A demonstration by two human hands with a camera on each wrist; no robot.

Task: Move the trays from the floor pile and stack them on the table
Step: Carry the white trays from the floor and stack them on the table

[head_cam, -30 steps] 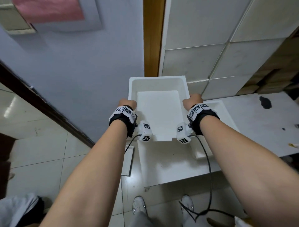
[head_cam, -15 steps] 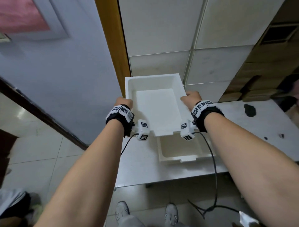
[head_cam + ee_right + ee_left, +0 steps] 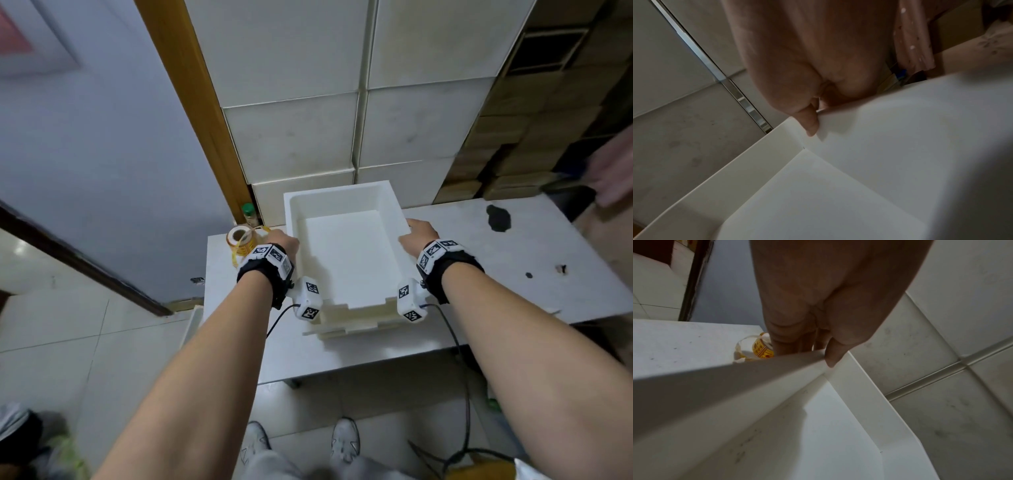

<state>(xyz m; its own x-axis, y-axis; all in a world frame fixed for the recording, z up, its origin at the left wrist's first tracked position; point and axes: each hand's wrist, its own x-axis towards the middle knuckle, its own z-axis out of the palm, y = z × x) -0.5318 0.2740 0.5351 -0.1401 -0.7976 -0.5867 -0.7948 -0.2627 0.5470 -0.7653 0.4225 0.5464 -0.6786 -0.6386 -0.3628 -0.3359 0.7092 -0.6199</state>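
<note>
I hold a white tray [image 3: 342, 205] by its two long sides above the stacked trays [image 3: 349, 325] on the table [image 3: 513, 294]. My left hand [image 3: 282, 241] grips the left wall, thumb [image 3: 835, 353] over the rim [image 3: 777, 363] and fingers outside. My right hand [image 3: 419, 233] grips the right wall, thumb [image 3: 810, 123] on the inner face [image 3: 900, 129]. The held tray sits nearly level, its near end overlapping the stack's top. Whether it touches the stack I cannot tell.
A yellow tape roll [image 3: 241, 240] and a green-capped bottle [image 3: 249, 213] stand at the table's far left corner, close to my left hand. White tiled wall [image 3: 308, 137] rises behind. A dark stain [image 3: 498, 217] marks the table's right part. Cables [image 3: 459, 359] hang over the front edge.
Both hands have carried the tray to the right and down over the trays on the table. The lower tray, earlier showing at the front right, is now mostly covered.
</note>
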